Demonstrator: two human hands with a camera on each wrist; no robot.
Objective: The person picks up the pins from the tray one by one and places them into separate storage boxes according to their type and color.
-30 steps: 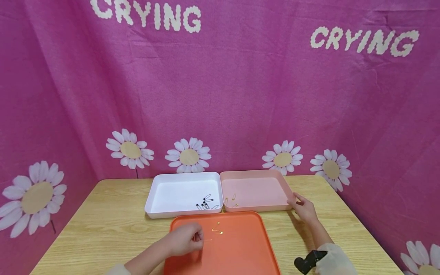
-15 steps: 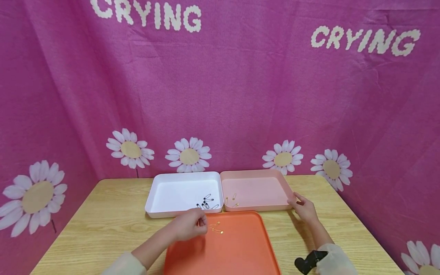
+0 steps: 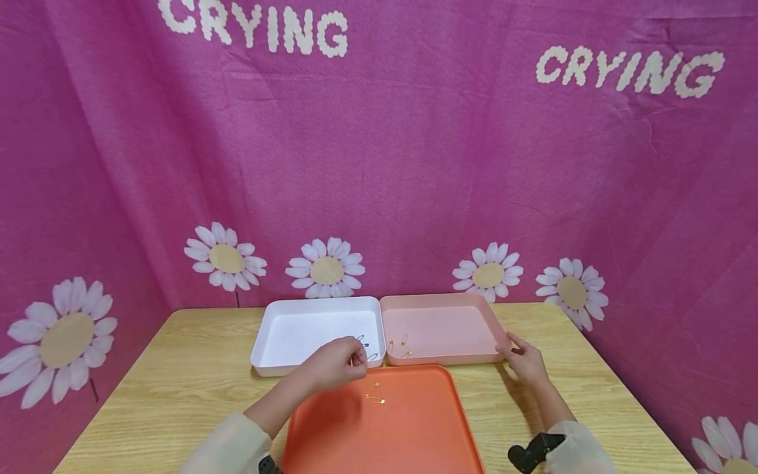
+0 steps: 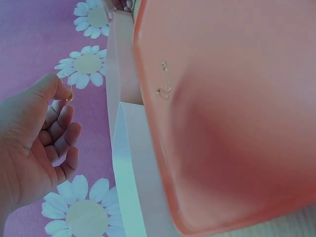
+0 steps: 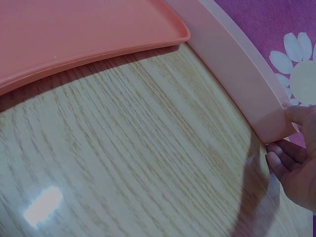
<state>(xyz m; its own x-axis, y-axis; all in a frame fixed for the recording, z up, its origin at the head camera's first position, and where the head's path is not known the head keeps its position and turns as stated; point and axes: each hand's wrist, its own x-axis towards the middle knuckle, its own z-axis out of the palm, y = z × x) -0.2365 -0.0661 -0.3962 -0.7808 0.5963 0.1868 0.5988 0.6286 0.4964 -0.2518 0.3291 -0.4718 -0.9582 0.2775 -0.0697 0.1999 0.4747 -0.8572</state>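
Note:
My left hand (image 3: 337, 363) is raised over the front edge of the white tray (image 3: 284, 336), hiding part of the black safety pins inside. Between its thumb and forefinger it pinches a gold safety pin (image 4: 68, 91); the other fingers are loosely bent. Below, on the orange tray (image 3: 403, 434), lie a few gold safety pins (image 3: 376, 399). My right hand (image 3: 526, 361) grips the near right corner of the pink tray (image 3: 450, 322), thumb at the rim and fingers low on the outer wall. Several gold safety pins (image 3: 404, 340) rest in that tray's left part.
The white and pink trays stand side by side at the back of the wooden table (image 3: 177, 368). The orange tray lies in front of them. A pink curtain (image 3: 403, 164) with daisies hangs behind.
My left hand has risen from the orange tray and moved forward and right to the white tray's front edge, carrying the gold safety pin. My right hand has stayed at the pink tray's corner.

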